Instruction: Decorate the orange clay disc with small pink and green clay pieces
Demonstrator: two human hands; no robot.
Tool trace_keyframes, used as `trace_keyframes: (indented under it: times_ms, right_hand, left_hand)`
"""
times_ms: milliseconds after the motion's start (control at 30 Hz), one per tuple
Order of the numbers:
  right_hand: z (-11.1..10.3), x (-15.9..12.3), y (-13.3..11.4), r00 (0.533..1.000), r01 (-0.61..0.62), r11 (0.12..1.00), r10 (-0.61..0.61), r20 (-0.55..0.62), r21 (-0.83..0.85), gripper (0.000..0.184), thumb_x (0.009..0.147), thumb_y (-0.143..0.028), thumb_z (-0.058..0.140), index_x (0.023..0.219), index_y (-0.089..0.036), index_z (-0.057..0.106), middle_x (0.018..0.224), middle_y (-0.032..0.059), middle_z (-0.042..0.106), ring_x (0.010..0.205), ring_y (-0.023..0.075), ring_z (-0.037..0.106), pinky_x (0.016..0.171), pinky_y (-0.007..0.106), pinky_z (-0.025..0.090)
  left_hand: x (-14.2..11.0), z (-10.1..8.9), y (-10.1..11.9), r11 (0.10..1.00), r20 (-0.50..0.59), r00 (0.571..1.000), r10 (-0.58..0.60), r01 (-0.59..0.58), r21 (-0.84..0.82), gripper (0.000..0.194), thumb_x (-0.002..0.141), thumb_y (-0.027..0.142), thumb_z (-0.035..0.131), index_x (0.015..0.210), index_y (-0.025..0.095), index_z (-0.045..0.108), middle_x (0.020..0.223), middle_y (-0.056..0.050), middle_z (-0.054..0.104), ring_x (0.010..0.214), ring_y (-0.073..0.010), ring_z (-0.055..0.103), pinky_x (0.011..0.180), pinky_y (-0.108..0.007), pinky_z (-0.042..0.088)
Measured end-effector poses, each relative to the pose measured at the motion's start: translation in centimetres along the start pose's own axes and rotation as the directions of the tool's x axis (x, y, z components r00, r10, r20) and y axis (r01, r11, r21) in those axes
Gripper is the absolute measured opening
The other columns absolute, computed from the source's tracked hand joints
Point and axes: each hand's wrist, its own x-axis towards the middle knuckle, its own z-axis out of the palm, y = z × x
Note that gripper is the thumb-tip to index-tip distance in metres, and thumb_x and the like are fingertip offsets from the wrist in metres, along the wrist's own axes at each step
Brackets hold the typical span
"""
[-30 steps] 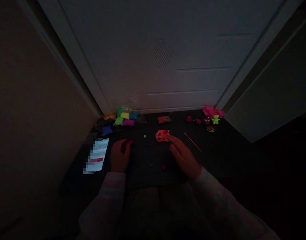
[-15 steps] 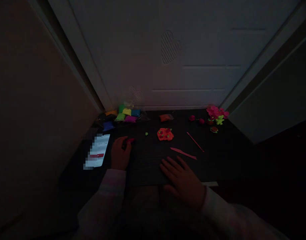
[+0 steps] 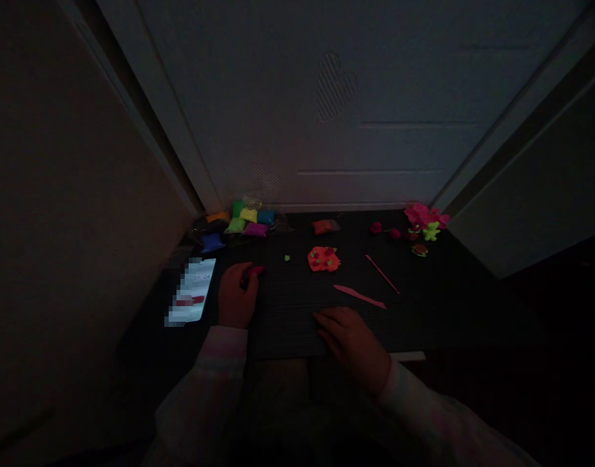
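My left hand (image 3: 235, 299) is closed at the left of the dark table, fingers curled around a dark red lump (image 3: 256, 271), perhaps a packet of modelling clay. Near the front edge, my right hand (image 3: 354, 344) rests with its fingers drawn together and tips down on the tabletop; whatever lies under them is hidden. Beyond it is a pink clay knife (image 3: 359, 297), and farther right a thin pink modelling stick (image 3: 382, 274). An orange clay piece (image 3: 324, 267) dotted with red and green bits lies mid-table. Left of that sits a small green clay bit (image 3: 287, 258).
Colourful clay packets (image 3: 248, 215) are heaped at the back left, with an orange packet (image 3: 325, 226) farther right. A lit phone (image 3: 202, 292) lies at the left. Pink petals (image 3: 426, 215), a yellow-green bear figure (image 3: 430, 231) and small clay pieces (image 3: 419, 250) occupy the back right. Behind stands a white door (image 3: 278, 97).
My right hand has gone from lying flat with fingers spread to fingers drawn together, shifting slightly left. My left hand keeps its grip on the red lump. The view has tilted slightly.
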Motion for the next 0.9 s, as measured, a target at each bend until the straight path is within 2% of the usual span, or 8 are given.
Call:
trace_keyframes:
  times_ms: [100,233,367,433,567,700,833,900]
  right_hand:
    - [-0.2,1.0,0.5,0.996,-0.058,0.995,0.063,-0.065,0.083,0.027,0.082,-0.021,0.042,0.106,-0.017,0.053,0.095,0.0076,0.062,0.087,0.0156,0.058,0.076,0.03,0.048]
    - [-0.3,1.8,1.0,0.992,-0.071,0.992,0.081,-0.099,0.103,0.021,0.082,-0.024,0.044,0.1,-0.018,0.052,0.087,0.0033,0.064,0.076,0.0116,0.06,0.065,0.023,0.05]
    - [0.0,2.0,1.3,0.994,-0.02,0.999,0.023,-0.105,0.031,0.016,0.081,-0.021,0.046,0.091,-0.018,0.058,0.096,0.0052,0.062,0.09,0.0155,0.056,0.08,0.031,0.045]
    - [-0.1,1.8,1.5,0.993,-0.014,1.0,0.011,-0.114,-0.025,0.019,0.081,-0.021,0.045,0.093,-0.017,0.06,0.101,0.0077,0.061,0.097,0.0202,0.053,0.085,0.039,0.041]
    - [-0.5,0.4,1.2,0.995,0.006,0.99,-0.02,-0.099,-0.141,0.029,0.082,-0.026,0.045,0.107,-0.018,0.056,0.115,0.0085,0.055,0.106,0.0254,0.046,0.087,0.045,0.036]
    - [-0.8,-0.7,0.6,0.992,0.128,0.95,-0.124,0.033,-0.286,0.04,0.084,-0.035,0.041,0.121,-0.023,0.044,0.127,0.0027,0.046,0.119,0.0247,0.033,0.095,0.045,0.027]
    - [-1.0,-0.3,0.2,0.998,0.058,0.94,-0.051,0.03,-0.337,0.044,0.082,-0.044,0.039,0.122,-0.025,0.044,0.133,0.0056,0.038,0.123,0.0282,0.027,0.096,0.048,0.023]
    - [-1.0,0.1,0.1,0.997,0.076,0.937,-0.064,0.047,-0.34,0.046,0.081,-0.048,0.038,0.121,-0.026,0.045,0.135,0.0075,0.034,0.124,0.0289,0.025,0.096,0.049,0.022]
  left_hand:
    - [-0.8,-0.2,1.0,0.998,0.037,0.998,0.051,-0.05,-0.034,0.025,0.076,0.027,0.045,0.095,0.015,0.056,0.099,-0.009,0.056,0.097,-0.0215,0.051,0.086,-0.038,0.04]
    - [-3.2,0.3,3.5,0.981,0.221,0.96,0.17,-0.143,-0.131,0.027,0.078,0.029,0.046,0.1,0.016,0.057,0.095,-0.007,0.06,0.081,-0.0157,0.057,0.074,-0.029,0.047]
    - [-5.5,1.2,5.7,0.95,0.368,0.884,0.289,-0.216,-0.227,0.022,0.078,0.023,0.047,0.094,0.02,0.061,0.091,-0.003,0.063,0.085,-0.0146,0.057,0.077,-0.028,0.048]
    - [-5.9,1.5,6.1,0.944,0.382,0.873,0.304,-0.223,-0.243,0.022,0.078,0.02,0.045,0.093,0.02,0.061,0.09,-0.004,0.064,0.087,-0.0155,0.057,0.079,-0.03,0.047]
    - [-5.8,1.5,5.6,0.957,0.344,0.906,0.248,-0.175,-0.231,0.021,0.079,0.019,0.045,0.092,0.017,0.061,0.091,-0.007,0.063,0.089,-0.0169,0.056,0.08,-0.033,0.046]
    - [-5.5,1.3,5.0,0.971,0.284,0.946,0.156,-0.094,-0.222,0.02,0.08,0.02,0.044,0.09,0.017,0.061,0.092,-0.007,0.061,0.088,-0.0165,0.056,0.081,-0.033,0.046]
    - [-5.5,1.3,4.9,0.972,0.263,0.958,0.115,-0.054,-0.23,0.018,0.079,0.021,0.045,0.087,0.018,0.061,0.089,-0.005,0.061,0.086,-0.0155,0.057,0.08,-0.032,0.046]
    - [-5.6,1.3,4.8,0.97,0.258,0.96,0.11,-0.048,-0.237,0.017,0.078,0.021,0.047,0.086,0.018,0.061,0.089,-0.005,0.062,0.087,-0.0155,0.057,0.081,-0.032,0.046]
